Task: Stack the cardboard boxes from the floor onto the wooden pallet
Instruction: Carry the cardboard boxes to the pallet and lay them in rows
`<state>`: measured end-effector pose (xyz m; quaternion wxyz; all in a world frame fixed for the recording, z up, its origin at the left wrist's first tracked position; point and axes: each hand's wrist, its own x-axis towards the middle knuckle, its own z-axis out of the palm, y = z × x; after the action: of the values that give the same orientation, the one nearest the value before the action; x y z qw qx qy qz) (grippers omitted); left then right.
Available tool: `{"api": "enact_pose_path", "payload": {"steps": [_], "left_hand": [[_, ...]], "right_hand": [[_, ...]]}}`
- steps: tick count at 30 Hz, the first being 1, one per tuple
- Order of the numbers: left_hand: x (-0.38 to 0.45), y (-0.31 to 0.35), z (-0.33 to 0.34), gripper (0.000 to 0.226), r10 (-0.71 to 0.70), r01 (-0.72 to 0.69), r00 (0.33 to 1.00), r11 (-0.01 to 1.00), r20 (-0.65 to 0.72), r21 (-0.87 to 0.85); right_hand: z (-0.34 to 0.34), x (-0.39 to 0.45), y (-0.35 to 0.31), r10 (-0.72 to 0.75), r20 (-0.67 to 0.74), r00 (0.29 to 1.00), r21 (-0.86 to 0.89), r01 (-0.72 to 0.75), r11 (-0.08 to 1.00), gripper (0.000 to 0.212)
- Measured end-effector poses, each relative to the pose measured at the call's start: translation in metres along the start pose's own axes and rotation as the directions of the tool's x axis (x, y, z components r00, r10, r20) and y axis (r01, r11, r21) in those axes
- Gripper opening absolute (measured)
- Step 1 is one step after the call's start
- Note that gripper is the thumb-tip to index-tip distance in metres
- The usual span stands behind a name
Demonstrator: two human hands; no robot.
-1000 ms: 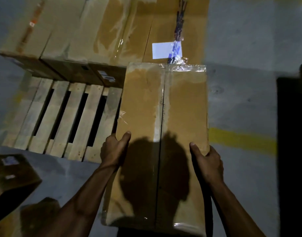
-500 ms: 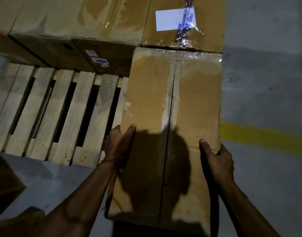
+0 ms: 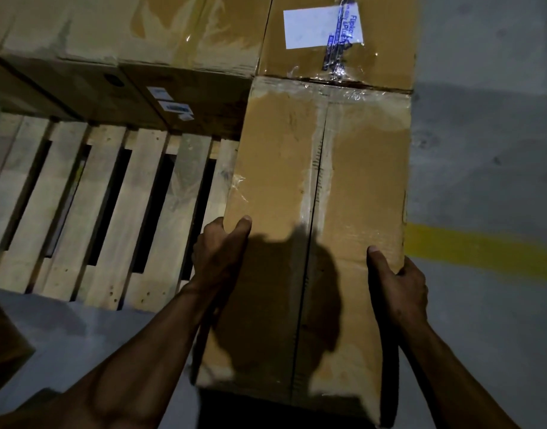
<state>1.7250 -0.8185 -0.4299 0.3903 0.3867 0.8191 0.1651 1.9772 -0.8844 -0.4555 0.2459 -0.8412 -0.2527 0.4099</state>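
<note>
Head-camera footage was dominated by a long brown cardboard box (image 3: pixel 315 212) sealed along its centre seam with clear tape, running from about six o'clock up toward twelve o'clock. Its left edge was gripped by the left hand (image 3: pixel 218 258), the thumb laid flat on the top face and the fingers wrapped down the side out of sight. Its right edge was gripped likewise by the right hand (image 3: pixel 397 289), the thumb pressed on top and the fingers curled around the side. The far end of the box was seen right against a taped cardboard box with a white label (image 3: pixel 340 41) at one o'clock; whether the two actually touched could not be told. The held box's left side was seen over the right edge of the pale slatted wooden pallet (image 3: pixel 89 212), which filled the nine o'clock area; whether the box rested on the slats could not be told. A row of further brown cardboard boxes (image 3: pixel 126 32) was seen stacked along the pallet's far side from ten to twelve o'clock, small labels showing on their shadowed front faces. Grey concrete floor (image 3: pixel 482 134) was seen at three o'clock, crossed by a yellow painted line (image 3: pixel 482 252). A dark corner of another cardboard box (image 3: pixel 6 342) was seen at eight o'clock on the floor.
</note>
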Motion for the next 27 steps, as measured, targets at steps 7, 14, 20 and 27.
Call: {"api": "enact_pose_path", "payload": {"steps": [7, 14, 20, 27], "left_hand": [[0.006, 0.000, 0.001, 0.039, 0.021, -0.021, 1.000, 1.000, -0.006, 0.012], [0.012, -0.009, 0.008, 0.046, 0.042, -0.039, 0.998, 0.996, -0.040, 0.074], [0.021, -0.012, 0.010, 0.074, 0.002, 0.000, 0.999, 0.998, -0.043, 0.056], [0.023, -0.014, 0.006, 0.051, 0.036, -0.034, 0.998, 0.999, -0.051, 0.036]], "right_hand": [[-0.003, 0.005, -0.002, -0.006, 0.007, 1.000, -0.001, 0.006, 1.000, 0.046], [0.000, 0.012, -0.007, -0.023, -0.009, 1.000, -0.013, 0.023, 1.000, 0.042], [0.008, 0.016, -0.016, -0.008, -0.045, 0.999, -0.026, 0.007, 1.000, 0.056], [0.004, 0.012, -0.016, -0.041, -0.049, 0.998, 0.001, 0.042, 0.999, 0.048]]}}
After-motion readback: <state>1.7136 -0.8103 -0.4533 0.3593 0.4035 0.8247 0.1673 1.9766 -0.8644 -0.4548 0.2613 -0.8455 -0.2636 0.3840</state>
